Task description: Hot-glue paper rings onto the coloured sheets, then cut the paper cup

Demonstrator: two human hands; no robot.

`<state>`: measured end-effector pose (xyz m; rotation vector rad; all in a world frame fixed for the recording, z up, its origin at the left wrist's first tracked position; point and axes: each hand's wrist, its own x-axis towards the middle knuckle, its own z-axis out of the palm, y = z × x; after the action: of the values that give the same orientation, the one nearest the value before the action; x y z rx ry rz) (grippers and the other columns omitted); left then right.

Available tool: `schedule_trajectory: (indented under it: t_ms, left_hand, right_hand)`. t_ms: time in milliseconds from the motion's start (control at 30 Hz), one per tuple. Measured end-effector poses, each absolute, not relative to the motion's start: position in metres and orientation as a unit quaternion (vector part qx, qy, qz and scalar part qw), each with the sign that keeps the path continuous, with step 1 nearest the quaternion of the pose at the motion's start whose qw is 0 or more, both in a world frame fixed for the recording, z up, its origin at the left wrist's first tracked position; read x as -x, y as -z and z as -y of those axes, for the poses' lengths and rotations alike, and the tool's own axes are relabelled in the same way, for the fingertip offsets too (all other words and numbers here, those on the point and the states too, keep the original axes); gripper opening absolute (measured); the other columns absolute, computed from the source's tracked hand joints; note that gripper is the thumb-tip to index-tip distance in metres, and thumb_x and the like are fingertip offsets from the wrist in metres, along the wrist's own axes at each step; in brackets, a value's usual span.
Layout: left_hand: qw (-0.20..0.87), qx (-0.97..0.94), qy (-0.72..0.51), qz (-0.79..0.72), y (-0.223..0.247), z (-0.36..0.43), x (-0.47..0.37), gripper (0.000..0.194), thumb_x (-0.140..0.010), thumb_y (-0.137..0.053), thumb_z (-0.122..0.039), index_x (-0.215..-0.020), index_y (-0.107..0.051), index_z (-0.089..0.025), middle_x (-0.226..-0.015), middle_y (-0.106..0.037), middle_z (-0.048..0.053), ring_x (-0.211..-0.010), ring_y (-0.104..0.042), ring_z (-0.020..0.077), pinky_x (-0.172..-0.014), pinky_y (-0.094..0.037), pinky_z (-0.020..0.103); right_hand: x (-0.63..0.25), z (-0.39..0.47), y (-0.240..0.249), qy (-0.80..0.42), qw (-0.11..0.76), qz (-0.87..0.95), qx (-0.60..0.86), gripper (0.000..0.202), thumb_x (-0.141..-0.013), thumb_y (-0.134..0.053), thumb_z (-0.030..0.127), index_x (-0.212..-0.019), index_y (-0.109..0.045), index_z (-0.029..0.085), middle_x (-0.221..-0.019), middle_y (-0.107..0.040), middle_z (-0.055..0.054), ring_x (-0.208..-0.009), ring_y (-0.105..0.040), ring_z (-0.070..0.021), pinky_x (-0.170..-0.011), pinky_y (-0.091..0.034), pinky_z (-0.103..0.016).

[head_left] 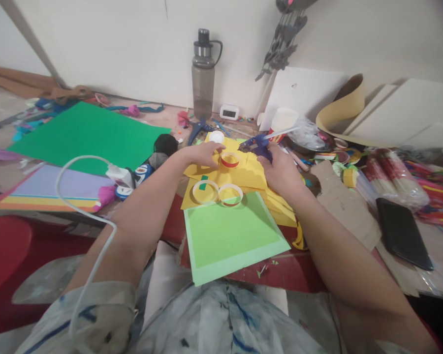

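Observation:
My right hand [280, 169] is closed around a dark blue hot glue gun [256, 145], its nozzle pointing left and a pale glue stick [283, 132] out of its back. My left hand [206, 155] has its fingers apart beside a red and white paper ring [229, 163]; I see no clear grip on it. The ring rests on yellow paper [249, 172]. Nearer to me, two pale rings, the left ring [194, 192] and the right ring [241, 195], lie side by side at the top of a light green sheet [232, 231]. A green scrap [203, 183] shows inside the left one.
A grey water bottle [203, 88] and a small digital clock [229, 112] stand by the wall. Green card [92, 137] lies left, near a white cable [105, 241]. A black phone [404, 233], brown cardboard [343, 201] and craft supplies crowd the right.

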<state>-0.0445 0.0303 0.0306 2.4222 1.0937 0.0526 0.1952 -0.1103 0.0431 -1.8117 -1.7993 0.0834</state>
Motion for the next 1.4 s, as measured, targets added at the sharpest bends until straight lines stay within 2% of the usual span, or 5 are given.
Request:
schedule_trajectory:
  t_ms: [133,267,933,1167,1400]
  left_hand:
    - [0.227,-0.887,-0.043,-0.399,-0.029,-0.027,0.042,0.111,-0.063,-0.084,-0.052,-0.162,-0.048,-0.020,-0.157,-0.061,0.015,-0.142,-0.059,0.0346,-0.120,-0.043,0.039]
    - [0.223,-0.891,-0.073,-0.388,-0.022,-0.026,0.035,0.110,-0.064,-0.084,-0.054,-0.162,-0.048,-0.017,-0.153,-0.066,0.014,-0.144,-0.058,0.0337,-0.124,-0.038,0.038]
    - [0.122,-0.818,0.010,-0.562,-0.045,0.010,0.024,0.103,-0.068,-0.087,-0.070,-0.149,-0.054,-0.015,-0.134,-0.072,0.025,-0.123,-0.069,0.0442,-0.097,-0.054,0.043]
    - [0.179,-0.869,-0.015,-0.460,-0.044,-0.021,0.049,0.109,-0.060,-0.090,-0.069,-0.152,-0.059,-0.019,-0.145,-0.066,0.017,-0.132,-0.064,0.0358,-0.111,-0.049,0.037]
    - [0.204,-0.914,-0.089,-0.339,-0.029,-0.035,0.053,0.088,-0.067,-0.086,-0.059,-0.146,-0.068,-0.025,-0.145,-0.063,0.013,-0.141,-0.054,0.0320,-0.124,-0.039,0.039]
  right_hand:
    - [-0.195,0.110,-0.042,-0.032,0.293,0.678,0.674,0.050,-0.096,-0.051,0.030,-0.140,-0.066,0.015,-0.132,-0.075,-0.022,-0.126,-0.069,-0.0409,-0.108,-0.053,-0.057]
    - [-0.195,0.110,-0.043,-0.026,0.285,0.679,0.676,0.047,-0.096,-0.051,0.029,-0.138,-0.067,0.015,-0.126,-0.077,-0.022,-0.122,-0.070,-0.0410,-0.105,-0.054,-0.057]
    - [-0.191,0.114,-0.053,-0.038,0.307,0.685,0.659,0.054,-0.096,-0.050,0.028,-0.147,-0.062,0.012,-0.140,-0.072,-0.023,-0.133,-0.066,-0.0408,-0.114,-0.049,-0.059]
    - [-0.188,0.116,-0.056,-0.071,0.285,0.697,0.655,0.052,-0.097,-0.051,0.030,-0.143,-0.063,0.011,-0.138,-0.073,-0.025,-0.130,-0.066,-0.0413,-0.112,-0.050,-0.059]
    - [-0.188,0.117,-0.055,-0.066,0.272,0.692,0.665,0.050,-0.097,-0.051,0.030,-0.142,-0.064,0.014,-0.129,-0.076,-0.023,-0.122,-0.069,-0.0415,-0.105,-0.054,-0.057]
